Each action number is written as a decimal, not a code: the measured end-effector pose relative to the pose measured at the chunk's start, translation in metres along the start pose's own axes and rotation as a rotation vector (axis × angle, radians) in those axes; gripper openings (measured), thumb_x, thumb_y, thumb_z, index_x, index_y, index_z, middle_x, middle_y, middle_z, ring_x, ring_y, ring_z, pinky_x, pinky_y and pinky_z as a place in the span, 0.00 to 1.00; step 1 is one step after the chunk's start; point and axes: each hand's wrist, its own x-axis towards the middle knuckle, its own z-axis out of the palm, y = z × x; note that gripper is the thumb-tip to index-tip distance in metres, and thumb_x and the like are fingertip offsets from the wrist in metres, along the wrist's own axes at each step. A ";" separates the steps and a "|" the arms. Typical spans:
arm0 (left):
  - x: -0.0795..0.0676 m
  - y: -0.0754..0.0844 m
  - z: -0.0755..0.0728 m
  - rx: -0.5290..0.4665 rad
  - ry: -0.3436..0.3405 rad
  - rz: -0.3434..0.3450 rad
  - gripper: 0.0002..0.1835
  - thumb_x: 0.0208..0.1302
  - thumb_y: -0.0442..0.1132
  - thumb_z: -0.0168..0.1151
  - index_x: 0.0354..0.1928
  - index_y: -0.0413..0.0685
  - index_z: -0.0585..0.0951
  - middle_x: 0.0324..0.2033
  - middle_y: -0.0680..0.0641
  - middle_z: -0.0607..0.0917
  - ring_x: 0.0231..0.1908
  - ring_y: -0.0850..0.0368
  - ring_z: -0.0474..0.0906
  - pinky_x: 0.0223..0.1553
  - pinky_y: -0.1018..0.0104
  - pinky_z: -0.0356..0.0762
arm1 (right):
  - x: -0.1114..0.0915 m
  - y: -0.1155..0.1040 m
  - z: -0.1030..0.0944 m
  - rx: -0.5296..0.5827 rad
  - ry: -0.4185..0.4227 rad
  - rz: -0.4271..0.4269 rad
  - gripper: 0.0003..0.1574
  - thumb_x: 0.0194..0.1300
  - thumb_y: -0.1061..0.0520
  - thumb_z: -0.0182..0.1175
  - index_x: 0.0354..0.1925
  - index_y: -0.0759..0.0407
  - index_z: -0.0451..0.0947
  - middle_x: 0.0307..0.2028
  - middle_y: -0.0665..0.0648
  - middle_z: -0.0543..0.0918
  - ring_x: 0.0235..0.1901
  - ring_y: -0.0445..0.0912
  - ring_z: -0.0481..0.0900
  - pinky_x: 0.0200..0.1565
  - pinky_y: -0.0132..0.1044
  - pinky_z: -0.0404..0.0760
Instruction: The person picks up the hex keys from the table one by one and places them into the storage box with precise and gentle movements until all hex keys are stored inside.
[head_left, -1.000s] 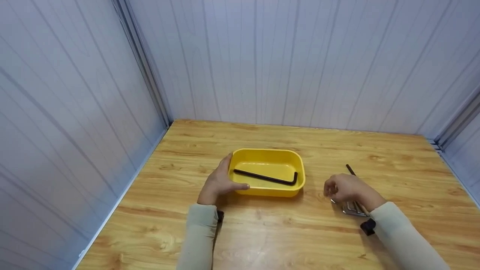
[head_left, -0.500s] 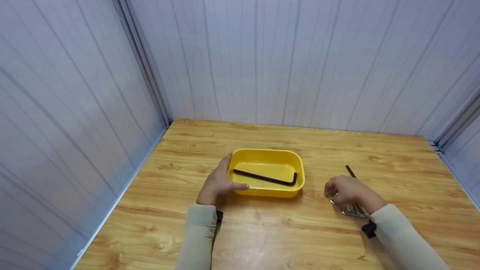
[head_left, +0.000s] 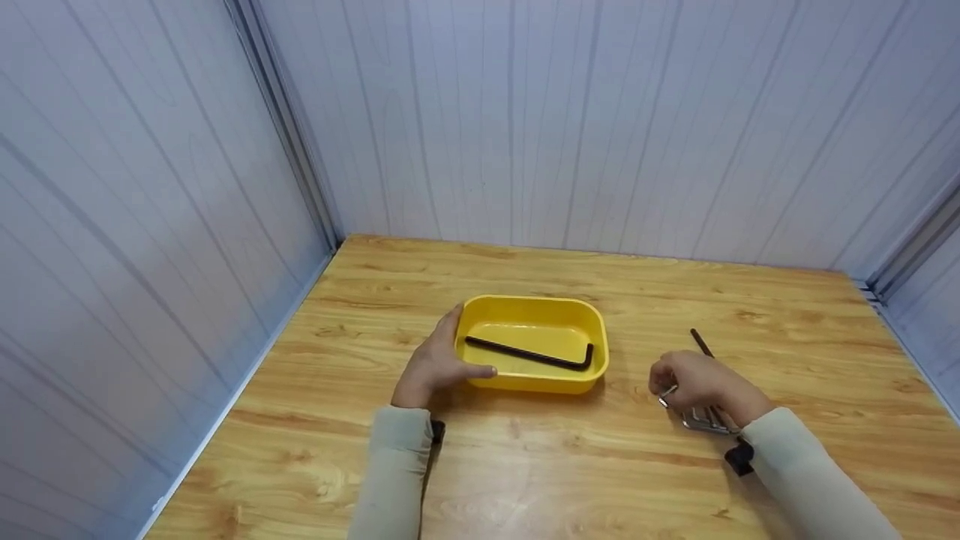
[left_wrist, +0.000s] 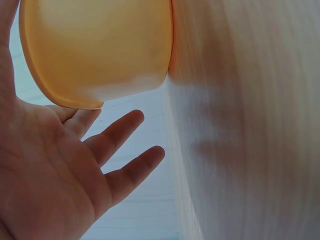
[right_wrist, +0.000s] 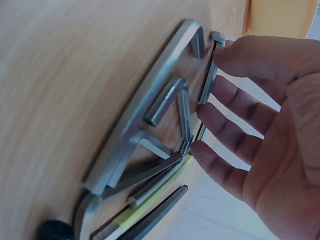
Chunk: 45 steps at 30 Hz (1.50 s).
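A person's left hand [head_left: 436, 367], fingers spread, braces a yellow box [head_left: 540, 385], thumb over its near rim, apparently to keep it steady; inside, a black hex key [head_left: 526, 353] lies slantwise. To the right, the right hand [head_left: 696, 380] pinches a small metal hex key [right_wrist: 208, 86], seemingly too slim for a fuller grip, beside other hex keys [right_wrist: 142, 107] on the wooden table [head_left: 540, 465].

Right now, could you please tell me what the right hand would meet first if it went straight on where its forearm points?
Probably the yellow tray: in the head view, the right hand points toward the tray's right end, though the hand's height is unclear.
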 end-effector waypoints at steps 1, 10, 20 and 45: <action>0.000 0.000 0.000 0.004 -0.001 0.002 0.72 0.27 0.69 0.78 0.76 0.62 0.48 0.74 0.54 0.56 0.69 0.50 0.60 0.68 0.46 0.60 | 0.000 0.000 0.001 -0.011 0.009 -0.015 0.11 0.48 0.66 0.65 0.29 0.50 0.82 0.29 0.46 0.80 0.30 0.39 0.76 0.33 0.36 0.77; 0.000 0.001 -0.001 0.033 -0.014 0.002 0.73 0.28 0.70 0.77 0.77 0.61 0.46 0.75 0.52 0.54 0.71 0.49 0.58 0.68 0.47 0.59 | 0.001 0.001 0.004 -0.020 0.020 -0.033 0.10 0.51 0.65 0.65 0.27 0.49 0.81 0.28 0.45 0.78 0.27 0.37 0.71 0.30 0.32 0.73; 0.000 0.001 -0.001 0.036 -0.007 -0.003 0.73 0.28 0.71 0.77 0.77 0.61 0.46 0.75 0.52 0.54 0.71 0.49 0.58 0.68 0.47 0.59 | 0.004 0.001 0.005 0.024 0.008 -0.019 0.11 0.52 0.67 0.63 0.28 0.50 0.82 0.24 0.44 0.79 0.23 0.35 0.71 0.26 0.30 0.73; 0.001 0.002 0.000 0.025 -0.018 -0.021 0.72 0.28 0.69 0.77 0.76 0.64 0.46 0.75 0.54 0.55 0.70 0.50 0.59 0.68 0.47 0.59 | 0.008 -0.003 0.001 -0.090 0.149 -0.055 0.08 0.52 0.62 0.63 0.26 0.47 0.78 0.23 0.41 0.77 0.24 0.34 0.70 0.27 0.30 0.71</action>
